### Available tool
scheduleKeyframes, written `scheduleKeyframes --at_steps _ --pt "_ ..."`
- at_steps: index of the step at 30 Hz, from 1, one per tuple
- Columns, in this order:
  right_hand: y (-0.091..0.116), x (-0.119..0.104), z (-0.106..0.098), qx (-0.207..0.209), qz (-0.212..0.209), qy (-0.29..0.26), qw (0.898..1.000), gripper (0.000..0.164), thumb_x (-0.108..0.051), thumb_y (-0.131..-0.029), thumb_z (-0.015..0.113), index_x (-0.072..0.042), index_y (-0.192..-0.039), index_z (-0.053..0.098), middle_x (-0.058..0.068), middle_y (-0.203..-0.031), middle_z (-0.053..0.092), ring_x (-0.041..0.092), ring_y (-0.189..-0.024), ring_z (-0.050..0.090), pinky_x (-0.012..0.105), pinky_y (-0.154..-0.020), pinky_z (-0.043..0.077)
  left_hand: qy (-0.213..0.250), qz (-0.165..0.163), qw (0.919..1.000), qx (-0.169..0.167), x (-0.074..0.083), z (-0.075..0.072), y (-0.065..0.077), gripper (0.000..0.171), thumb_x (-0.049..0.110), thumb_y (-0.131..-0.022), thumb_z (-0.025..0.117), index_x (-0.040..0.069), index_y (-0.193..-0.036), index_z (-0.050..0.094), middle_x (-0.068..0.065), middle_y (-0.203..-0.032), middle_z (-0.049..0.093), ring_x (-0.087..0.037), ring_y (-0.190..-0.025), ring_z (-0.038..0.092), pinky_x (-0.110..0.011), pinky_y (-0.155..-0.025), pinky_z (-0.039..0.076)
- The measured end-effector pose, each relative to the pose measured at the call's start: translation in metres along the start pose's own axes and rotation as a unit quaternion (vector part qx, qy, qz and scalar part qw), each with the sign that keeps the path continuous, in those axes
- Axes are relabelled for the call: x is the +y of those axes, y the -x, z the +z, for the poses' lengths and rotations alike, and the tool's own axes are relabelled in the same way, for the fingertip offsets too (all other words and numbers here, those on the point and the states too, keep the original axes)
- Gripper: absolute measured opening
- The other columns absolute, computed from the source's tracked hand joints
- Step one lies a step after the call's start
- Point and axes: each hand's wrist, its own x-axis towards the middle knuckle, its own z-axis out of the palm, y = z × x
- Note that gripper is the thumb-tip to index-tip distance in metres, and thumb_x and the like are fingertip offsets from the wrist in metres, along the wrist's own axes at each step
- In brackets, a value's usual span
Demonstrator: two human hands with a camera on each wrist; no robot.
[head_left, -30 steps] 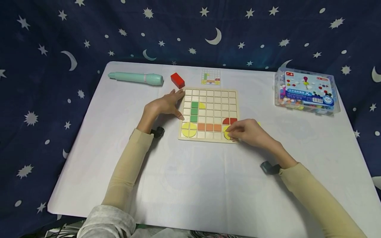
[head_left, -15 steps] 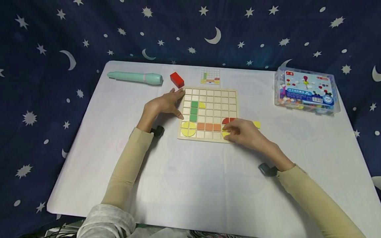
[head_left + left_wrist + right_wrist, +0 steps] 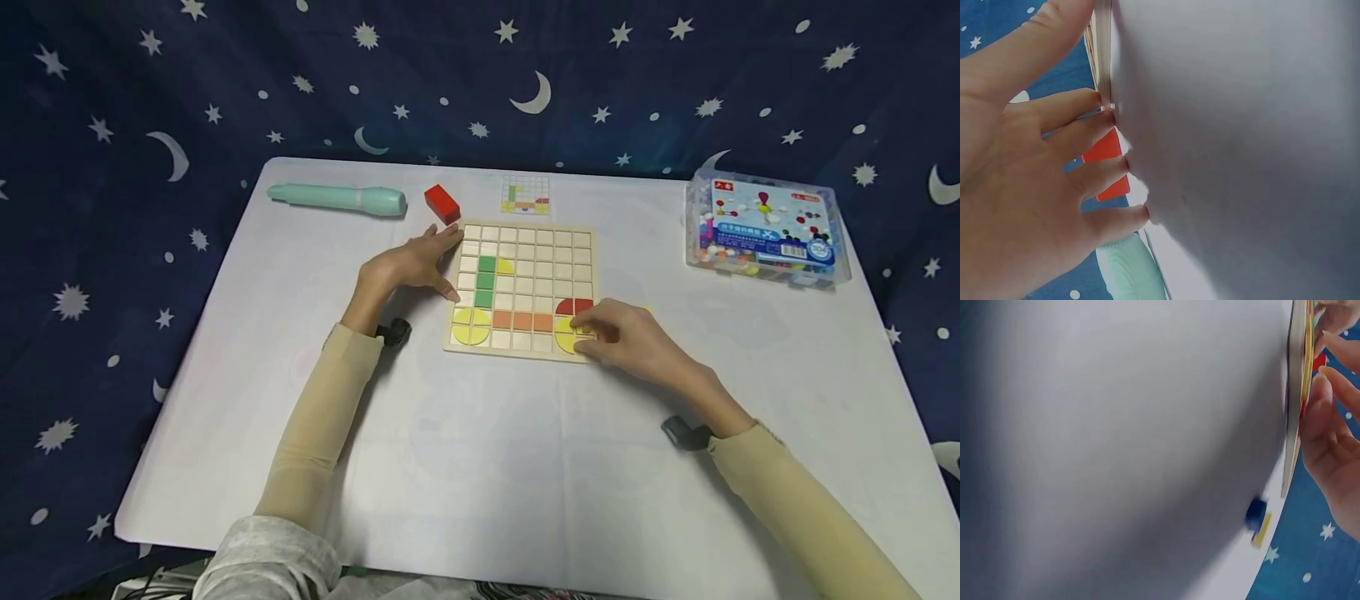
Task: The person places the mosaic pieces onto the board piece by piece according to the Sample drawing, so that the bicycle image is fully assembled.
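A wooden grid board lies mid-table, carrying green, orange, red and yellow tiles. My left hand rests against the board's left edge, its fingers spread, as the left wrist view also shows. At the lower right corner, my right hand touches yellow tiles with bent fingers. Its thumb and forefinger stand a little apart there, and no tile shows lifted between them. Its hand covers part of that corner. Beyond the board lies a pattern card with a similar coloured layout.
A red block sits just beyond my left fingertips, beside a mint-green tube. At the back right stands a clear plastic box of coloured pieces. A yellow tile and a dark blue piece lie right of the board.
My right hand has shifted slightly at the board's corner, and its thumb and forefinger now stand wider apart, baring more yellow tile. My left hand stays on the board's edge.
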Motion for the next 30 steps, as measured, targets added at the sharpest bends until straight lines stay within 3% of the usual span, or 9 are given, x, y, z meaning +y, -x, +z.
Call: scheduleKeyframes --at_steps 16,26,30 --pt "0.017 0.029 -0.033 0.065 0.098 0.027 0.993 0.032 -0.019 -0.094 0.076 -0.007 -0.124 0.072 0.010 -0.101 0.064 0.024 -0.084 0.051 0.026 -0.062 0.040 -0.003 0.010 0.9999 0.013 -0.001 0.002 0.002 0.117 0.027 -0.078 0.091 0.023 -0.167 0.016 0.003 -0.175 0.003 -0.024 -0.162 -0.006 -0.062 -0.127 0.010" --pt "0.025 0.042 -0.045 0.030 0.137 0.045 0.989 0.035 -0.022 -0.092 0.078 -0.001 -0.119 0.069 0.015 -0.102 0.065 0.028 -0.089 0.054 0.036 -0.072 0.045 -0.001 0.007 0.9999 0.012 0.001 0.003 0.001 0.117 0.027 -0.078 0.091 0.024 -0.167 0.016 0.004 -0.175 0.003 -0.023 -0.162 -0.006 -0.062 -0.127 0.011" --pt "0.025 0.046 -0.047 0.025 0.150 0.039 0.988 0.039 -0.024 -0.093 0.078 0.001 -0.120 0.066 0.015 -0.101 0.064 0.028 -0.089 0.055 0.034 -0.071 0.045 0.002 0.003 0.9999 0.011 0.001 0.003 0.002 0.117 0.027 -0.078 0.091 0.024 -0.167 0.016 0.004 -0.175 0.003 -0.023 -0.162 -0.006 -0.062 -0.127 0.010"
